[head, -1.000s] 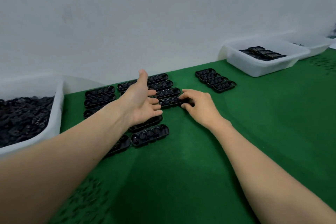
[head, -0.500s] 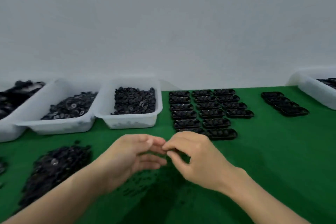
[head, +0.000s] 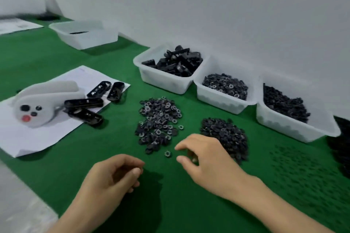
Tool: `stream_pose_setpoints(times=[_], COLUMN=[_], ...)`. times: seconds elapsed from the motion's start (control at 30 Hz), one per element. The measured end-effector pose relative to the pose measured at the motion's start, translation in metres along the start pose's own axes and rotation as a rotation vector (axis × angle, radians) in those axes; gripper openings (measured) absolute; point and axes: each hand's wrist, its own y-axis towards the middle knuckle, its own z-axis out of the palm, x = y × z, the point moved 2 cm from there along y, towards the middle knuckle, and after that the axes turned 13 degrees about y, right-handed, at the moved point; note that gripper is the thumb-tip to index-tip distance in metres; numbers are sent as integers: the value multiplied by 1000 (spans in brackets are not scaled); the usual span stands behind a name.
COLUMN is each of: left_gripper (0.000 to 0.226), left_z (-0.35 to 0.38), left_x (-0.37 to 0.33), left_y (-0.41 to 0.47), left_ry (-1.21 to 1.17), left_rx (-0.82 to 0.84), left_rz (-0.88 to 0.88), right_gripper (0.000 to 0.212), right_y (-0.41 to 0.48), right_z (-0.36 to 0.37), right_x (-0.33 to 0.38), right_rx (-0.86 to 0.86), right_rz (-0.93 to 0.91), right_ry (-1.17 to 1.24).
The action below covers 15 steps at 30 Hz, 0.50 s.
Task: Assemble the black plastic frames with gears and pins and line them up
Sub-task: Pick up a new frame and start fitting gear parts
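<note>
My left hand [head: 113, 178] hovers low over the green mat with its fingers loosely curled and nothing visible in it. My right hand [head: 206, 159] is just right of it, fingers bent, thumb and forefinger apart, beside a single loose gear [head: 167, 153]. Ahead lies a pile of metal-ringed gears [head: 159, 119], and to its right a pile of plain black gears [head: 225, 136] that my right hand partly covers. Several black frames [head: 84, 103] lie on a white paper [head: 28, 138] at the left.
Three white bins stand along the wall: one with black plastic parts [head: 162, 83], one with ringed gears [head: 217, 98], one with black gears [head: 295, 128]. Another bin [head: 85, 41] sits far back left. A white rabbit-shaped tool [head: 37, 104] lies on the paper. Small pins [head: 303, 172] are scattered at the right.
The view has swung left, away from the rows of lined-up frames to the gear piles and bins. My hands, fingertips together before, have moved apart.
</note>
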Motion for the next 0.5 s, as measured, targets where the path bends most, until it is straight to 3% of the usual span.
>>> stream_pose_setpoints(times=[0.13,0.3,0.4,0.5], left_gripper=[18,17,20,22], left_z=[-29,-57,-66,-74], left_x=[14,34,45,53], left_y=[21,44,46,47], left_ry=[82,60,-3,-72], left_rx=[-109,-276,-323,-368], left_rz=[47,10,-23,-31], right_gripper=[17,33,38,31], right_y=[76,158,182,182], right_z=[42,94,118,116], right_x=[19,37,45,51], right_rx=[-18,58,111,120], right_rz=[-4,48,82,64], right_ry=[27,-14,-23,-33])
